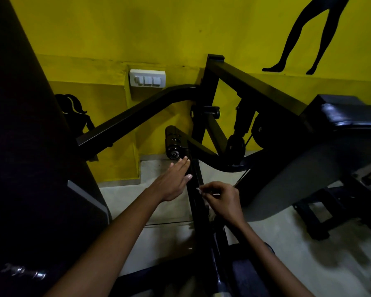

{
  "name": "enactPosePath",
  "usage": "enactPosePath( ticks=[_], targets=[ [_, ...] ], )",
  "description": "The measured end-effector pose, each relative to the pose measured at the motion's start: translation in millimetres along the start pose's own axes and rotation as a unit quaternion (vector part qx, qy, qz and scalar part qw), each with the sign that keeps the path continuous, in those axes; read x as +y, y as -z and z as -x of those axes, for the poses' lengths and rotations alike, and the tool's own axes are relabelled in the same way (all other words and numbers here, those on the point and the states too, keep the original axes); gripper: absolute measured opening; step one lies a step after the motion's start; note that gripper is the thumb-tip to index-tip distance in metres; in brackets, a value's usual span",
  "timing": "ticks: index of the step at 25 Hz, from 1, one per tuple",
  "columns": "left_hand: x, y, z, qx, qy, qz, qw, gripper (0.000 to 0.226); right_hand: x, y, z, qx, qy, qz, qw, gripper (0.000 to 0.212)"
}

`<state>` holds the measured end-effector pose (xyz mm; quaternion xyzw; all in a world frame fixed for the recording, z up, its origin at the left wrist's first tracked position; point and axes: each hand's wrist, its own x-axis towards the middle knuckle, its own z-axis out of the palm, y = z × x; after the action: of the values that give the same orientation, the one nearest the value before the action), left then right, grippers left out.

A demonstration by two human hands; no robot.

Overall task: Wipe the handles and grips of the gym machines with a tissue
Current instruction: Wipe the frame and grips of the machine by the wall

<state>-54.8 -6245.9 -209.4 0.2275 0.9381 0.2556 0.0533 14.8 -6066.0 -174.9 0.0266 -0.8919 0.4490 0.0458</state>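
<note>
- At centre frame, a black padded roller grip (174, 142) caps the upper end of a black lever bar (198, 202) on the gym machine; its round end cap faces the camera.
- Left hand (174, 182) reaches forward with the fingers straight and close together, holding nothing. Its fingertips (185, 160) lie just below the end cap, touching or very nearly so; the dim light leaves that undecided.
- From those fingertips the roller lies at about 11 o'clock, right beside them.
- Right hand (222, 199) sits further down, at about 4 o'clock from the left hand, with its fingers curled and pinching a small white tissue (199, 190) beside the right edge of the bar.
- From the tissue the roller lies at about 11 o'clock, well up the bar, so the empty hand is the nearer one to the grip and the hand with the tissue is the farther.
- The bar's long axis runs from 6 o'clock near the camera up toward 12, leaning slightly left; the roller's own axis lies roughly in line with it, tipping toward 11.
- My reading: the wipe of this grip has not begun, and the tissue must travel up along the bar toward 11 o'clock while the left hand steadies the roller or moves clear.
- A white switch plate (147, 78) sits on the yellow wall (116, 39) at 12 o'clock; a black seat pad (351, 112) lies at 2 o'clock.
</note>
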Motion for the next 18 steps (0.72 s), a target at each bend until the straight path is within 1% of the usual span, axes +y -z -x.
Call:
enactPosePath(
  ticks=[1,3,5,7,9,11,14,18],
  targets=[
    [1,-1,1,0.003,0.001,0.001,1.0,0.057,0,0,-1,-0.004,-0.005,0.011,1.0,0.013],
    [2,-1,1,0.002,0.005,-0.001,1.0,0.057,-4,-4,-7,0.017,-0.002,0.027,0.999,0.011],
    [4,0,1,-0.004,0.009,-0.005,1.0,0.057,-9,-7,-5,0.026,0.006,0.019,0.999,0.011],
    [5,2,1,-0.01,0.011,-0.006,1.0,0.057,-7,0,8,-0.002,0.023,-0.008,1.0,0.012],
    [7,2,2,-0.011,0.013,-0.005,1.0,0.058,0,7,23,-0.018,0.042,-0.002,0.999,0.013],
    [9,0,4,-0.01,0.016,0.001,1.0,0.058,6,7,25,0.005,0.023,0.002,1.0,0.014],
    [11,-1,5,-0.012,0.023,0.005,1.0,0.058,-3,-1,25,0.019,-0.026,-0.047,0.998,0.013],
    [12,-2,5,-0.018,0.026,0.0,1.0,0.059,6,15,50,-0.014,0.02,-0.078,0.997,0.018]
  ],
)
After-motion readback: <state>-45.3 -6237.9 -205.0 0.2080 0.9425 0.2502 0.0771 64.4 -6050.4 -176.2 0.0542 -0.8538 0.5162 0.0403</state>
